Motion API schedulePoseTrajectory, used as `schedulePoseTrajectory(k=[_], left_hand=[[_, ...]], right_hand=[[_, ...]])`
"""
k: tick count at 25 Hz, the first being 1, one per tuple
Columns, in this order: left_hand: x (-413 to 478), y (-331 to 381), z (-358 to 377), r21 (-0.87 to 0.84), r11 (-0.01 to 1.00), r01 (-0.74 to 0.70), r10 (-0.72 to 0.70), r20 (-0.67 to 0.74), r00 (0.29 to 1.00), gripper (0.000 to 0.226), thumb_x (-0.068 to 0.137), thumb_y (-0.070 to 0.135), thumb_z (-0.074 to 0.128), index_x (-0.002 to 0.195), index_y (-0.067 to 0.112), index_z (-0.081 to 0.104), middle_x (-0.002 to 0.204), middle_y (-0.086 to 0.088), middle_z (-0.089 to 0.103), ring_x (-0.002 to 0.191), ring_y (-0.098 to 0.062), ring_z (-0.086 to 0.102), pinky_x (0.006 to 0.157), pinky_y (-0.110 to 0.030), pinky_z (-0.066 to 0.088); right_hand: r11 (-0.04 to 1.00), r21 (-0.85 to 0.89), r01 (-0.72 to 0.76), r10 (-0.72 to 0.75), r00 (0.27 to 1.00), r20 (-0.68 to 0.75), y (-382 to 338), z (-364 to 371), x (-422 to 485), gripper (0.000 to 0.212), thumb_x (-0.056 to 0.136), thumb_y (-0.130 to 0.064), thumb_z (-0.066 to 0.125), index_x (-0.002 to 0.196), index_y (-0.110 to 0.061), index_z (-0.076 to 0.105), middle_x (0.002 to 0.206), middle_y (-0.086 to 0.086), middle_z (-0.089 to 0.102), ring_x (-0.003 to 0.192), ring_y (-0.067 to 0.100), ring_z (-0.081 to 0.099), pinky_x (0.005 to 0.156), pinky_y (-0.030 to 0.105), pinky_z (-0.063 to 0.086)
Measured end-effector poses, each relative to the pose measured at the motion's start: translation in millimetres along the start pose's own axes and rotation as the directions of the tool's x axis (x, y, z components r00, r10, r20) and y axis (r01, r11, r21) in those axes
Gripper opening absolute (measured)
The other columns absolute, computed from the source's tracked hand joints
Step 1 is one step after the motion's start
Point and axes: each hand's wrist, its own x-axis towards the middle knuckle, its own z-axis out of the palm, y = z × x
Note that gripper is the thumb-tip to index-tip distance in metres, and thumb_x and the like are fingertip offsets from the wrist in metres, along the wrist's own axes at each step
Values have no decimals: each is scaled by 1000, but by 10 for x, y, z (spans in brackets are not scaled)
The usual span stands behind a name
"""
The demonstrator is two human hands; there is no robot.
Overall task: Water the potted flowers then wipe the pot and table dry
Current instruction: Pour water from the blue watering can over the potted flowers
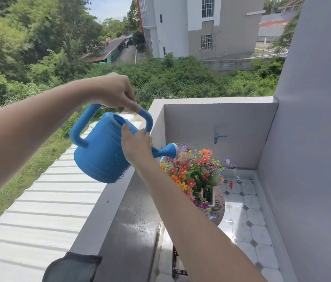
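A left hand (111, 92) curls its fingers round the top handle of a blue watering can (99, 155), and the right hand (137, 145) wraps the spout's base, tipping spray onto potted flowers (193, 171) on a small round table (220, 208). The spray fans wide, so water may miss the soil and soak the tiled floor (250, 202). Blooms hide most of the pot (213, 197), and the right arm covers the table's near edge.

No text, label, brand, number or sign can be read, neither on the blue watering can (99, 153) at centre nor on the buildings (201, 27) at upper right.
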Motion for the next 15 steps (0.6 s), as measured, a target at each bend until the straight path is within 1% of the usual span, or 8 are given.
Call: schedulePoseTrajectory(k=[2,4,8,12,15], left_hand=[[-3,-35,6,24,1000,16,-17,6,1000,24,82,45,65,78,23,76,58,2,68,48,-13,52,50,-24,41],[-15,-71,3,46,998,30,-32,37,999,25,80,45,66,74,23,75,58,2,68,49,-14,52,50,-25,42],[-34,-54,-15,15,999,52,-53,130,990,15,76,45,71,70,31,74,53,6,63,49,-15,48,50,-28,40],[-42,94,-50,-14,1000,27,-24,193,981,16,75,44,72,71,29,75,50,8,59,45,-15,42,46,-26,35],[-18,198,-94,-32,999,-7,12,171,985,18,75,47,71,72,30,75,52,8,60,44,-12,41,47,-26,34]], right_hand=[[1000,-18,1,-1,1000,21,-17,20,3,73,97,-50,26,148,0,9,156,15,13,144,28,8,117,47,11],[1000,-8,-15,16,998,58,-30,63,-36,74,96,-51,24,148,0,9,157,15,12,145,27,7,117,47,11],[991,75,-115,106,988,115,-64,136,-178,74,96,-50,23,150,-4,1,158,14,3,146,26,0,118,47,9],[984,98,-147,137,985,101,-72,82,-346,74,96,-48,25,149,-6,-5,159,13,-6,146,26,-7,119,46,3],[989,95,-116,111,992,54,-66,-45,-350,73,97,-46,26,149,-6,-6,158,14,-10,145,24,-13,117,44,-3]])
